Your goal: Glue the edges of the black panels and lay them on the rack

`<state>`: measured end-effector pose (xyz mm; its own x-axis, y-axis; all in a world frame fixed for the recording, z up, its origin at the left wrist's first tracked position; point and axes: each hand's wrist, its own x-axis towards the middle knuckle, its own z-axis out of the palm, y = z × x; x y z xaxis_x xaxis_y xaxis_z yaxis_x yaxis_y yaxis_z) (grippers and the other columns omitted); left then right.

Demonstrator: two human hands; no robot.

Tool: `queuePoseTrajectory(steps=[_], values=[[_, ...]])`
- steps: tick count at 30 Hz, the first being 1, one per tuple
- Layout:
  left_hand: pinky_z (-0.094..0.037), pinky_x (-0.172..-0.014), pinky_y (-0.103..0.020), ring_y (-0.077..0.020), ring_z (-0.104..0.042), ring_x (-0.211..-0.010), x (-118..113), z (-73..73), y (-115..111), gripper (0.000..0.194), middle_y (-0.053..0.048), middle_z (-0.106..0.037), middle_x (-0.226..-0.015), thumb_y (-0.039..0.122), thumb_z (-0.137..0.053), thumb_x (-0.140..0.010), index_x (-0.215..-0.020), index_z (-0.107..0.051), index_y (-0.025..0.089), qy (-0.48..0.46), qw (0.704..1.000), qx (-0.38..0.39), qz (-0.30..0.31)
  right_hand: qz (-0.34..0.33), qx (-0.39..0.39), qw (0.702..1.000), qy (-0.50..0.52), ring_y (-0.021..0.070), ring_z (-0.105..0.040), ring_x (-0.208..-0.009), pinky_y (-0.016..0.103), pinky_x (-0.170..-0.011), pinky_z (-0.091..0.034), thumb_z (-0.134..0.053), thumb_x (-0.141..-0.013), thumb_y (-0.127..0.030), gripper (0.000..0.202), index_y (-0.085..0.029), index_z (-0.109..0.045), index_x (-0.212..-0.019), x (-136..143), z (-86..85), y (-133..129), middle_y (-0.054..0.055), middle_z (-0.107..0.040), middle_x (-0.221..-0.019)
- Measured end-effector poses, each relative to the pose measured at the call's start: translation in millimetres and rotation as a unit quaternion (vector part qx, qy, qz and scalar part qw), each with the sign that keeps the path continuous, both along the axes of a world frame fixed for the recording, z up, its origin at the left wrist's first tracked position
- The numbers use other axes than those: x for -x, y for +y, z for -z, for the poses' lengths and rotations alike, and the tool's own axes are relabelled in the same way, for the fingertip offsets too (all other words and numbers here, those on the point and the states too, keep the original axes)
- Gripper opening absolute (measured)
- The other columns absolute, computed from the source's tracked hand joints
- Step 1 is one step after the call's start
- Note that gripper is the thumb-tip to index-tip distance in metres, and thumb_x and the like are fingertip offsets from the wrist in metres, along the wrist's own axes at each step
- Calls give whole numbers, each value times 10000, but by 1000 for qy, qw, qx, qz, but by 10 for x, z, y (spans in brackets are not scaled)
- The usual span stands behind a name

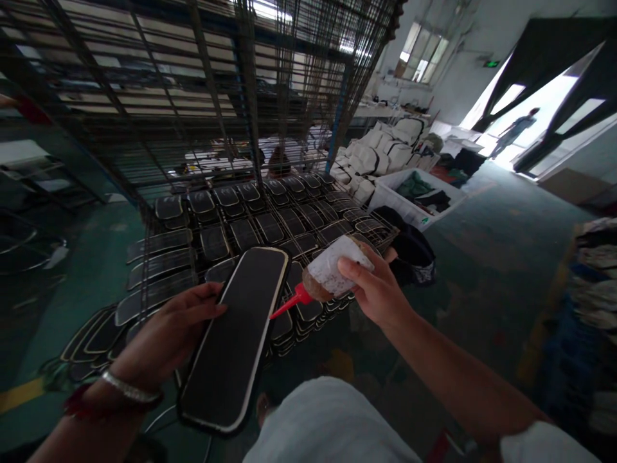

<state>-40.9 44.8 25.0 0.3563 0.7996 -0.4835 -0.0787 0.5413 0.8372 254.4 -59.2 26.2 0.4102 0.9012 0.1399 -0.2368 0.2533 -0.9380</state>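
Observation:
A long dark panel with rounded corners (236, 341) is tilted in front of me, a pale line of glue running around its edge. My left hand (178, 325) grips its left side, thumb on top. In my right hand (378, 283) is a squeeze bottle (332, 267), whitish with brown stains and held neck down. Its red nozzle (289, 303) meets the panel's right edge. Behind the panel, many similar dark panels (270, 228) with pale outlines lie in rows on a wire rack.
The rack's wire grid (202, 83) rises at the back left. A white bin (414, 193) of cloth stands at the right, beside piled pale bundles (376, 154). Stacked material (600, 270) lines the far right. A person (513, 132) is at the bright doorway.

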Motion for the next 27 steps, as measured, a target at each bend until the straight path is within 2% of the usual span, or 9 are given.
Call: queuePoseTrajectory(steps=[3, 7, 11, 16, 24, 27], values=[[-699, -515, -400, -284, -798, -589, -14, 10, -1, 447, -92, -845, -824, 22, -896, -608, -996, -726, 165, -6, 1000, -1, -9, -13, 6, 1000, -8, 192, -618, -811, 302, -719, -515, -998, -751, -440, 380, -245, -774, -988, 50, 19, -56, -5, -701, -891], [-698, -518, -384, -263, -793, -578, -14, 67, 19, 417, -70, -834, -801, -15, -818, -669, -1020, -700, 177, -12, 1000, -10, -23, -34, 13, 999, -18, 196, -620, -795, 309, -710, -517, -991, -774, -445, 390, -252, -777, -1036, 93, 79, -111, -4, -708, -898], [-695, -522, -357, -246, -794, -586, -9, 123, 41, 381, -64, -829, -798, -48, -774, -722, -1028, -709, 167, -26, 999, -20, -40, -51, 12, 998, -44, 228, -662, -878, 340, -781, -549, -978, -823, -475, 409, -267, -774, -1111, 100, 168, -165, 13, -734, -981], [-673, -504, -304, -211, -777, -559, -31, 121, 58, 293, -69, -823, -778, -92, -687, -801, -971, -725, 143, -30, 996, -16, -79, -73, 19, 995, -59, 236, -668, -917, 350, -817, -549, -960, -862, -473, 425, -277, -767, -1186, 112, 245, -222, 17, -736, -1023], [-671, -533, -272, -192, -771, -537, 57, 193, 118, 255, -43, -812, -723, -90, -620, -838, -925, -722, 127, -35, 993, -13, -112, -67, 25, 996, -45, 236, -665, -900, 347, -795, -538, -980, -833, -480, 466, -275, -762, -1190, 177, 269, -227, 19, -738, -1010], [-664, -530, -247, -167, -741, -498, 88, 219, 117, 244, -29, -797, -684, -86, -611, -843, -901, -722, 123, -46, 987, 10, -154, -42, 25, 997, -53, 234, -650, -858, 349, -763, -534, -972, -823, -500, 456, -277, -761, -1160, 197, 278, -217, 13, -720, -970]])
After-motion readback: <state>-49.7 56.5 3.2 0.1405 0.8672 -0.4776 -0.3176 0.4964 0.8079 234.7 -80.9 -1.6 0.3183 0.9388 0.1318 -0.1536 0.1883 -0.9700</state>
